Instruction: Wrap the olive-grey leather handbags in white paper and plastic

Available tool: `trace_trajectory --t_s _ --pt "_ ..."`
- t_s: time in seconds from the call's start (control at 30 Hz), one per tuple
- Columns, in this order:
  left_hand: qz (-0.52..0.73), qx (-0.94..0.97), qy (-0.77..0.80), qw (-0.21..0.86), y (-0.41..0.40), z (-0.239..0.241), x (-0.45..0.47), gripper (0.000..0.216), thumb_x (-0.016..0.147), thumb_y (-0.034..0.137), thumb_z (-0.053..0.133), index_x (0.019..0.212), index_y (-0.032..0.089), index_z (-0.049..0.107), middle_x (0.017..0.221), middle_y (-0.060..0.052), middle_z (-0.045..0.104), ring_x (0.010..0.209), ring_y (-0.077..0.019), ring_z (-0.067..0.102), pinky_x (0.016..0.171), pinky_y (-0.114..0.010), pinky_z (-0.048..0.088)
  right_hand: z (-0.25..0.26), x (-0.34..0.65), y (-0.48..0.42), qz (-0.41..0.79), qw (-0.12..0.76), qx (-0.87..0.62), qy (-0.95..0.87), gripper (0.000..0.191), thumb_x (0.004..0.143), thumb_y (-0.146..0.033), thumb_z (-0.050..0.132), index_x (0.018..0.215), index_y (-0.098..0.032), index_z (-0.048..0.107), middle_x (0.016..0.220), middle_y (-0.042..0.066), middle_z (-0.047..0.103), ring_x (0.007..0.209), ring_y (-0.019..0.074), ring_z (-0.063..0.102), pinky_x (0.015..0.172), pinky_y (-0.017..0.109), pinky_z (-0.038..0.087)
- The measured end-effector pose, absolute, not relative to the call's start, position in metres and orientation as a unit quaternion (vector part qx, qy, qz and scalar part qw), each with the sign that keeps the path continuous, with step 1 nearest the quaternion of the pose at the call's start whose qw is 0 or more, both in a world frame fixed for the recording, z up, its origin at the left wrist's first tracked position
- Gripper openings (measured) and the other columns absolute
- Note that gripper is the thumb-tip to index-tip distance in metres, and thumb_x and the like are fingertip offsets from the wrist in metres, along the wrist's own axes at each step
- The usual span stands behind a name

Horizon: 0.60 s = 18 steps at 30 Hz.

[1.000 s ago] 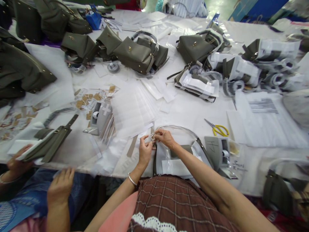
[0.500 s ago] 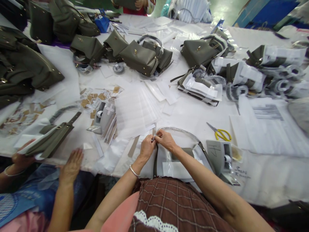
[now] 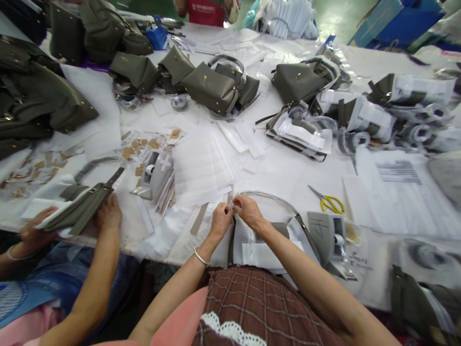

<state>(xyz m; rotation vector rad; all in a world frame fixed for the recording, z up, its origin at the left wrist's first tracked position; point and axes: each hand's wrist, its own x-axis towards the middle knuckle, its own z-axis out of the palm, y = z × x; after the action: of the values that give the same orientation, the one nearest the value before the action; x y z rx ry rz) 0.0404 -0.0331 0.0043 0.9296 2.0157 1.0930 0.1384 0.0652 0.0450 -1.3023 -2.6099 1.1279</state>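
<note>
An olive-green handbag [image 3: 280, 229] lies in front of me at the table edge, with white paper [image 3: 266, 254] over it. Its handle [image 3: 271, 194], wrapped in clear plastic, arches away from me. At the handle's left end, my left hand [image 3: 220, 220] and my right hand [image 3: 248, 211] meet with fingertips pinched together. A small whitish bit shows between them; the exact grip is partly hidden by the fingers. Just right of the handbag stands a grey tape dispenser [image 3: 322, 235] marked with pen. Beyond that dispenser lie yellow-handled scissors [image 3: 331, 204].
To my left, a co-worker's hands [image 3: 108, 211] handle another olive bag [image 3: 81, 209]. A second tape dispenser [image 3: 154, 173], white sheets [image 3: 198, 168] and brown tags lie between us. Several bags [image 3: 212, 86] line the back. At right are white bags [image 3: 392, 187] and a blurred handbag [image 3: 414, 298].
My hands stay pinched at the same spot. The co-worker's right hand has moved from the table onto their bag. A blurred olive handbag has come into view at lower right.
</note>
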Motion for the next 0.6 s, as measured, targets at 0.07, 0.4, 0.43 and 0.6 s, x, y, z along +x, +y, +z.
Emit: trace_trajectory --t_s 0.07,0.4,0.43,0.6 --pt "0.419 0.380 0.760 0.319 -0.033 0.005 0.042 0.024 0.080 0.025 0.059 0.061 0.021 0.044 0.064 0.004 0.045 0.063 -0.0134 0.043 0.063 -0.027 0.033 0.047 0.136 0.068 0.343 -0.030 -0.412 -0.844 0.020 0.079 -0.007 0.055 0.090 -0.019 0.065 0.090 0.005 0.069 0.084 0.0166 0.060 0.075 0.026 0.040" --pt "0.436 0.416 0.717 0.350 -0.035 0.018 0.044 0.021 0.082 0.022 0.054 0.064 0.021 0.043 0.080 -0.002 0.061 0.079 -0.0169 0.057 0.074 -0.028 0.040 0.034 0.141 0.073 0.318 -0.049 -0.442 -0.838 0.021 0.074 -0.009 0.055 0.091 -0.020 0.062 0.082 0.004 0.069 0.073 0.0163 0.058 0.063 0.026 0.034" --pt "0.439 0.412 0.716 0.354 -0.037 0.019 0.043 0.022 0.081 0.022 0.054 0.063 0.021 0.042 0.083 -0.002 0.062 0.082 -0.0168 0.058 0.075 -0.028 0.041 0.029 0.145 0.073 0.324 -0.039 -0.463 -0.824 0.021 0.072 -0.009 0.055 0.089 -0.020 0.062 0.078 0.002 0.067 0.071 0.0154 0.056 0.062 0.025 0.033" --pt "0.430 0.316 0.769 0.352 -0.048 0.016 0.038 0.022 0.082 0.029 0.053 0.065 0.021 0.040 0.064 0.005 0.047 0.064 -0.0129 0.047 0.065 -0.024 0.038 0.007 0.163 0.072 0.393 0.014 -0.519 -0.759 0.011 0.068 -0.010 0.053 0.070 -0.020 0.055 0.062 -0.004 0.056 0.060 0.0125 0.049 0.058 0.023 0.033"
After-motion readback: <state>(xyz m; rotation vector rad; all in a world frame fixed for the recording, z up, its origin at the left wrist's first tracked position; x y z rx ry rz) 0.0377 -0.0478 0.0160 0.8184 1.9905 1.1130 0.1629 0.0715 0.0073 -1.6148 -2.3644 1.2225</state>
